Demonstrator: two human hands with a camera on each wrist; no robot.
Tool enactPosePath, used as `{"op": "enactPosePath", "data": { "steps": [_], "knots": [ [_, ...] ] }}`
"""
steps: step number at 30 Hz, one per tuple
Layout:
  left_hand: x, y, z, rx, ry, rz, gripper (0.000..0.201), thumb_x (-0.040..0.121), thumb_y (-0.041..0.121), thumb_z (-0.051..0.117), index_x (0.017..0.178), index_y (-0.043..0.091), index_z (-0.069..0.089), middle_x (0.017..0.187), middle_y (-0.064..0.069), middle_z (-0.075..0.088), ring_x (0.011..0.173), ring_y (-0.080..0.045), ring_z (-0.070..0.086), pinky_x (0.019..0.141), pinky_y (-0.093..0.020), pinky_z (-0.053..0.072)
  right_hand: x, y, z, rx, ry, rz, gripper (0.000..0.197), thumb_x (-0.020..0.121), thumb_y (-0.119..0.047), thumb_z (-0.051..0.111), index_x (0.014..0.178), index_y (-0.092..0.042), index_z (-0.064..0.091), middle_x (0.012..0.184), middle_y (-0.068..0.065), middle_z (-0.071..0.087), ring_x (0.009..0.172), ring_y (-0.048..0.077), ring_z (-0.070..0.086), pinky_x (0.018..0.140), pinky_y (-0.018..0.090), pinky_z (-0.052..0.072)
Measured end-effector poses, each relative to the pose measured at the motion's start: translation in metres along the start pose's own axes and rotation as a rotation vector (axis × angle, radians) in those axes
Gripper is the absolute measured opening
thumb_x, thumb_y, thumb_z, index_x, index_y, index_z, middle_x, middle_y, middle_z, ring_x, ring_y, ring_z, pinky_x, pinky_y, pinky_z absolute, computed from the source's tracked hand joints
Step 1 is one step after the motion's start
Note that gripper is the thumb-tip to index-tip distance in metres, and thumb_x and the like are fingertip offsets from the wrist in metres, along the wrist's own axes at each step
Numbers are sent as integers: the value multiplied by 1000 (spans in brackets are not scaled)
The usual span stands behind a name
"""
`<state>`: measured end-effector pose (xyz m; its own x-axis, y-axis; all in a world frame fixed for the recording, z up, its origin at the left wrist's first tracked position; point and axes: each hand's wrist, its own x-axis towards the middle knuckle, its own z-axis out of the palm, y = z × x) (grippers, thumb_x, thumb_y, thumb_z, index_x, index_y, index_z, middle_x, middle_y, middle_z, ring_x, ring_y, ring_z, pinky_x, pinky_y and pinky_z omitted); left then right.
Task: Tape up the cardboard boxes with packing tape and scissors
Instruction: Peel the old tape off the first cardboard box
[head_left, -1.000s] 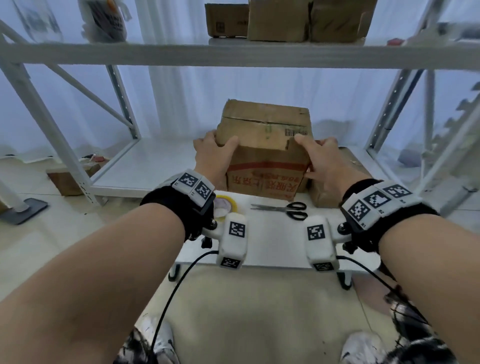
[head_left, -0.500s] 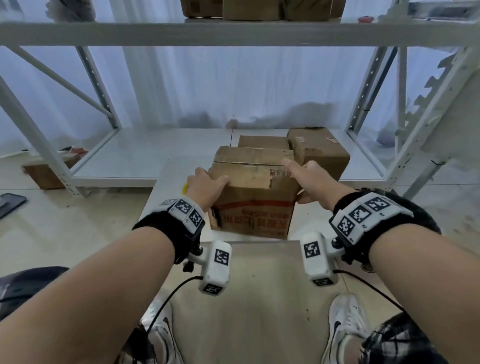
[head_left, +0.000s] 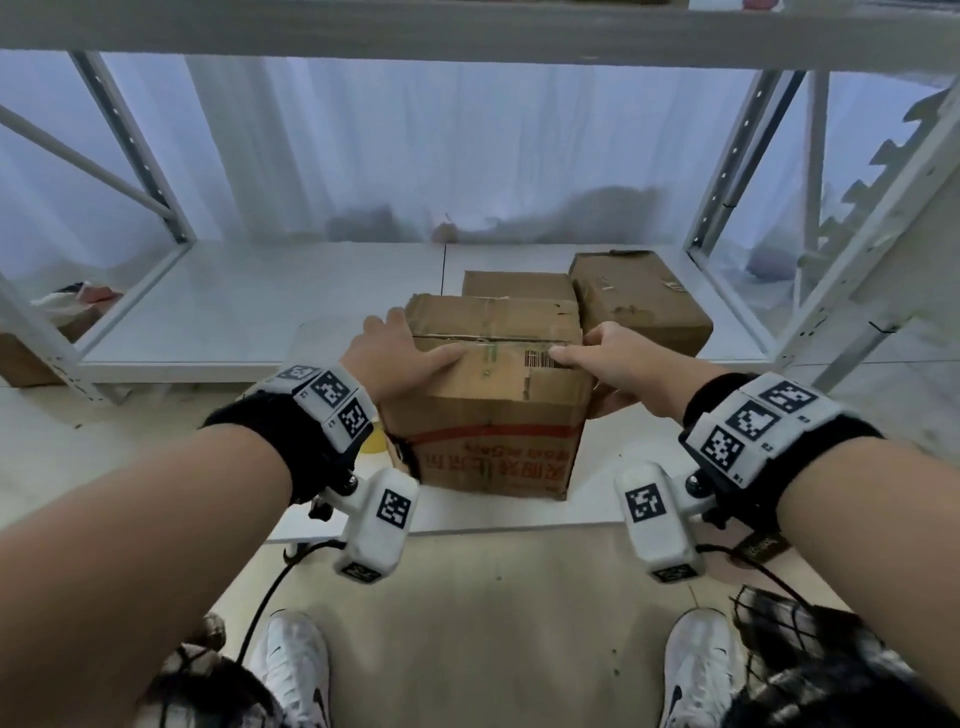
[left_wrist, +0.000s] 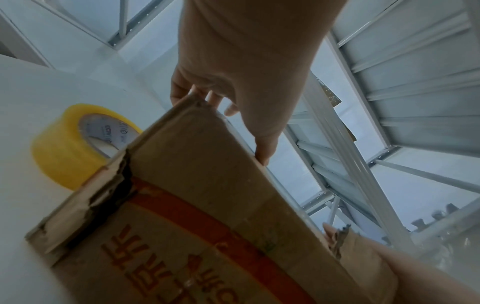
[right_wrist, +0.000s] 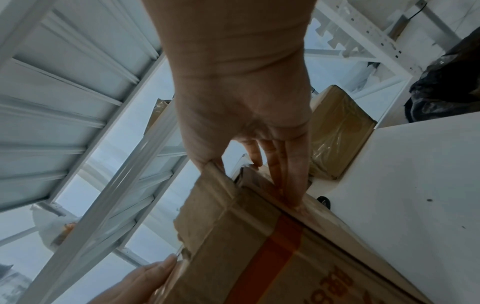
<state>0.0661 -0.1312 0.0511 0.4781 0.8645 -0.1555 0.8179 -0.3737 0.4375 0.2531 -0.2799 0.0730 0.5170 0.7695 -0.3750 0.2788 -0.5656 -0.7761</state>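
White shelving (head_left: 260, 312) stands behind a low table (head_left: 467, 512), where the box (head_left: 493, 415) sits. Left hand (head_left: 400, 353) and right hand (head_left: 618, 358) grip its top corners, fingers curled over the edges. Tape (left_wrist: 75, 142) lies just beside the box's left side.

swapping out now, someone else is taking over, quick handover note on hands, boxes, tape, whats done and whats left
Left hand: grips the left top edge of the cardboard box, thumb on top.
Right hand: grips its right top edge, fingers down the side.
The box stands on the white table, flaps closed, centre seam showing no fresh tape.
Tape roll lies on the table at the box's left. Scissors not in view.
Two more boxes sit behind.
Done: box placed. Left: tape the seam, cut, repeat.
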Motion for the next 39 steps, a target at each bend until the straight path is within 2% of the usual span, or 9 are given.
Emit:
{"op": "enactPosePath", "data": {
  "steps": [5, 12, 18, 21, 23, 25, 32, 35, 39],
  "knots": [
    [-3, 0, 2, 15, 58, 1, 89, 82, 71, 49, 146, 13, 26, 138, -20, 34, 127, -40, 37, 105, -45, 34, 1, 4, 7, 47, -14, -4, 47, 88, -42, 65, 118, -12, 44, 107, 10, 62, 78, 23, 68, 53, 28, 57],
    [-21, -4, -5, -22, 89, 31, 82, 82, 69, 51, 144, 19, 30, 136, -17, 36, 126, -37, 40, 102, -45, 37, -8, 16, 6, 165, -23, -134, 33, 92, -37, 62, 115, -17, 52, 103, 7, 67, 77, 21, 63, 65, 33, 58],
    [-28, -19, -8, 129, 27, -13, 73, 86, 67, 44, 145, 27, 30, 143, -19, 34, 133, -39, 30, 107, -47, 29, -3, 7, 25, 160, -38, -177, 39, 96, -33, 57, 129, -14, 50, 110, 5, 65, 81, 16, 62, 64, 26, 55],
    [-37, -13, -16, 178, -30, 191, 53, 92, 57, 44, 142, 39, 37, 156, -6, 23, 144, -28, 14, 117, -49, 14, 2, 6, 24, 108, -10, -197, 53, 93, -30, 61, 139, -14, 40, 117, 7, 61, 92, 19, 64, 60, 25, 55],
    [-45, 4, -20, -28, -115, 422, 41, 97, 42, 46, 136, 31, 49, 146, 0, 39, 137, -16, 32, 114, -40, 26, 4, 10, 23, 90, -12, -182, 58, 91, -29, 64, 139, -12, 36, 117, 10, 61, 95, 23, 65, 60, 27, 56],
    [-51, 22, -18, -177, -242, 525, 36, 97, 36, 50, 131, 26, 55, 120, 11, 56, 107, 0, 52, 94, -18, 42, 3, 14, 22, 91, -13, -185, 54, 90, -26, 66, 134, -13, 38, 113, 12, 62, 95, 26, 66, 65, 30, 58],
    [-34, 42, 0, -111, -219, 532, 16, 86, 32, 68, 89, 17, 71, 83, 11, 61, 73, 1, 54, 65, -5, 38, -12, 5, 8, -12, -100, -324, 31, 92, -43, 58, 105, -14, 58, 93, 2, 59, 83, 13, 58, 68, 26, 53],
    [-32, 39, -2, -115, -235, 554, 15, 87, 28, 69, 92, 14, 70, 84, 13, 59, 73, 4, 54, 66, -2, 39, -11, 5, 13, -141, -150, -353, 22, 87, -35, 68, 94, -13, 64, 82, -2, 58, 78, 11, 57, 63, 22, 51],
    [-28, 25, -4, -146, -183, 539, 12, 87, 24, 67, 98, 17, 67, 97, 12, 55, 88, 0, 53, 78, -13, 39, -7, 7, 19, -118, -112, -367, 16, 85, -25, 72, 89, -11, 66, 73, -1, 52, 69, 10, 52, 58, 22, 50]
  ]
}}
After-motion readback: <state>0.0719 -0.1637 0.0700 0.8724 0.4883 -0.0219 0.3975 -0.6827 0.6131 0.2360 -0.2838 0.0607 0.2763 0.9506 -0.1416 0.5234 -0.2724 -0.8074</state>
